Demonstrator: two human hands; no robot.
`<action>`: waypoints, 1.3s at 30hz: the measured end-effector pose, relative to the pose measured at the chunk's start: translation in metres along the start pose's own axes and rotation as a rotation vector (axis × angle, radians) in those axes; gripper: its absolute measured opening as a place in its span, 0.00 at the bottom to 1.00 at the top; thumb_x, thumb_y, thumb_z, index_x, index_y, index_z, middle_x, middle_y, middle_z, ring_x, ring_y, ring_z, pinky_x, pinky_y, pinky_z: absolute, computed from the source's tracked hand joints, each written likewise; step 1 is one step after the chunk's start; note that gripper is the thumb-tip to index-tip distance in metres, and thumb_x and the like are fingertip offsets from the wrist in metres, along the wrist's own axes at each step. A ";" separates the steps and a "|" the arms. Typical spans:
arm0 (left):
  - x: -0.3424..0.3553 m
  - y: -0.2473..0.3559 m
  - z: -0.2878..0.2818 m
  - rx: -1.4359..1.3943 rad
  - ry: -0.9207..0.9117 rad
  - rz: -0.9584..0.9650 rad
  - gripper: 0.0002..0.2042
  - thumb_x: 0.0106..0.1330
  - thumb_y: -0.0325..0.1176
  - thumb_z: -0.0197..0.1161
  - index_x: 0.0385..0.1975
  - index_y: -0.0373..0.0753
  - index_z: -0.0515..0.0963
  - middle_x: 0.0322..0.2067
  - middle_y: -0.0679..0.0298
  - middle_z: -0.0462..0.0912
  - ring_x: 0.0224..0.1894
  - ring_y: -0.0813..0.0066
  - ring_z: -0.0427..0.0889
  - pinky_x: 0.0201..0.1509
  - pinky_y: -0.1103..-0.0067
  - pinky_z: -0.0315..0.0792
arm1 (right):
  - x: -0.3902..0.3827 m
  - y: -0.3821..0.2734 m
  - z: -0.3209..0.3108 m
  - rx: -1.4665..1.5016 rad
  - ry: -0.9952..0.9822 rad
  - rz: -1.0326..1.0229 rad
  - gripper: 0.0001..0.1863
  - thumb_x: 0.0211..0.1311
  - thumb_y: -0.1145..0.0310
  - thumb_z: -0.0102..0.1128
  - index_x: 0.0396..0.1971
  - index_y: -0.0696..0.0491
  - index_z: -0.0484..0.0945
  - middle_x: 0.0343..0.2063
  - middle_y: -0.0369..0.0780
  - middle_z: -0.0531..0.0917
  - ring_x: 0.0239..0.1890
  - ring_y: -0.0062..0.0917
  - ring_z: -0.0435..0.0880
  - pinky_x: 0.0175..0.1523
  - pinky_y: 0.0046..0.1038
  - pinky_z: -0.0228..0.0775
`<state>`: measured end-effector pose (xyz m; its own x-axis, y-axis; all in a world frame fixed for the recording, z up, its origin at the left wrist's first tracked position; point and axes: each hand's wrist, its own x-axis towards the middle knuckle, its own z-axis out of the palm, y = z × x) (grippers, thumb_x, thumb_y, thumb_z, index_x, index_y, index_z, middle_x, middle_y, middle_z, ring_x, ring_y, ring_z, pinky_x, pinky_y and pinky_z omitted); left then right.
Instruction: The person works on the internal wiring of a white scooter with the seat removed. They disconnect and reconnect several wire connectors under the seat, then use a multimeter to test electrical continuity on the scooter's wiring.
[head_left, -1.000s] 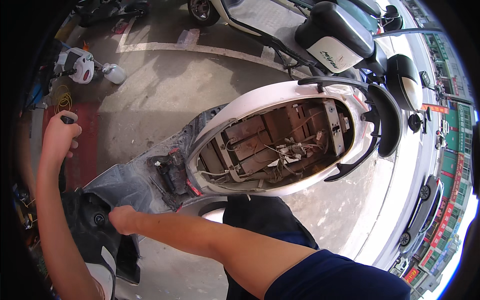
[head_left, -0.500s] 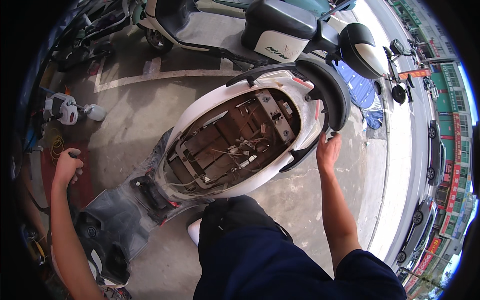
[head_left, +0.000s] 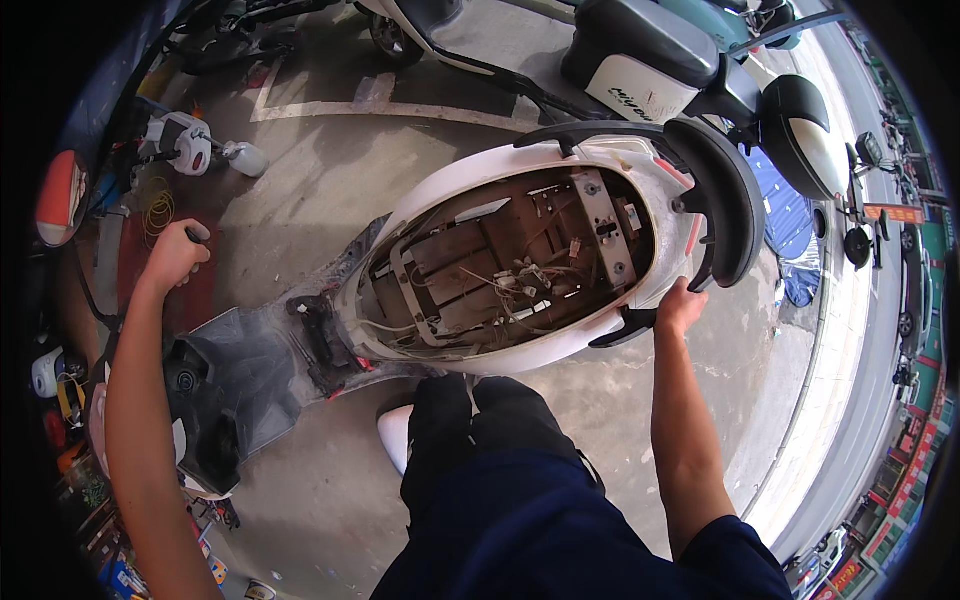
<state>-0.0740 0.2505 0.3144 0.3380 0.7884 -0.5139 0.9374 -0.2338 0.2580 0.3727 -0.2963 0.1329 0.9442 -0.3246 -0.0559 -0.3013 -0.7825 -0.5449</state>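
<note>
A white electric scooter (head_left: 470, 185) with its seat off stands across in front of me, front end to the left. Its open seat well (head_left: 470, 290) shows a brown dusty compartment, loose wires (head_left: 525, 280) and a metal crossbar (head_left: 605, 230). My left hand (head_left: 175, 258) is closed round what looks like a black handlebar grip (head_left: 198, 236); only its end shows. At the tail, my right hand (head_left: 682, 308) is closed on the black rear grab rail (head_left: 628, 328), just below the lower end of the curved black backrest (head_left: 735, 210). Its fingertips are partly hidden.
Another scooter (head_left: 640, 65) with a rear box (head_left: 805, 135) is parked beyond. A white container (head_left: 185, 140) and yellow coiled cord (head_left: 158, 208) lie at far left, near a round mirror (head_left: 62, 198). Right of the concrete floor (head_left: 600, 430) runs a road (head_left: 850, 370).
My view has shifted, so the scooter sits further right and slightly higher or lower in places. My right hand has closed on the grab rail near the backrest; my left hand keeps its hold.
</note>
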 end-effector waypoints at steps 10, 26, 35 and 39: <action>0.016 -0.016 -0.003 -0.040 -0.032 0.030 0.17 0.49 0.25 0.63 0.42 0.30 0.78 0.16 0.62 0.74 0.10 0.77 0.68 0.12 0.77 0.60 | 0.004 0.007 0.000 0.010 0.021 -0.052 0.32 0.58 0.56 0.55 0.51 0.71 0.69 0.47 0.61 0.80 0.51 0.53 0.79 0.59 0.43 0.68; 0.009 -0.008 -0.007 -0.013 -0.049 -0.015 0.23 0.55 0.32 0.65 0.51 0.31 0.76 0.18 0.59 0.79 0.12 0.74 0.75 0.13 0.77 0.69 | 0.005 0.005 0.002 -0.074 0.056 -0.007 0.34 0.57 0.54 0.56 0.53 0.70 0.69 0.49 0.61 0.79 0.53 0.54 0.78 0.61 0.44 0.67; 0.014 -0.019 -0.002 -0.007 0.010 0.044 0.15 0.54 0.29 0.62 0.41 0.30 0.77 0.15 0.62 0.75 0.11 0.74 0.71 0.13 0.75 0.66 | 0.003 0.003 0.001 -0.076 0.036 -0.006 0.33 0.57 0.55 0.56 0.52 0.70 0.69 0.49 0.61 0.79 0.53 0.54 0.78 0.60 0.44 0.67; 0.015 -0.023 0.000 0.052 0.081 0.080 0.13 0.54 0.28 0.61 0.38 0.30 0.77 0.18 0.57 0.78 0.15 0.67 0.76 0.19 0.71 0.71 | 0.002 0.003 0.001 -0.067 0.028 -0.010 0.33 0.57 0.55 0.56 0.52 0.70 0.69 0.49 0.61 0.79 0.53 0.54 0.78 0.61 0.44 0.67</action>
<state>-0.0906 0.2678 0.3004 0.4065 0.8089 -0.4247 0.9113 -0.3257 0.2518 0.3736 -0.2985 0.1305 0.9433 -0.3309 -0.0269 -0.3012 -0.8190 -0.4883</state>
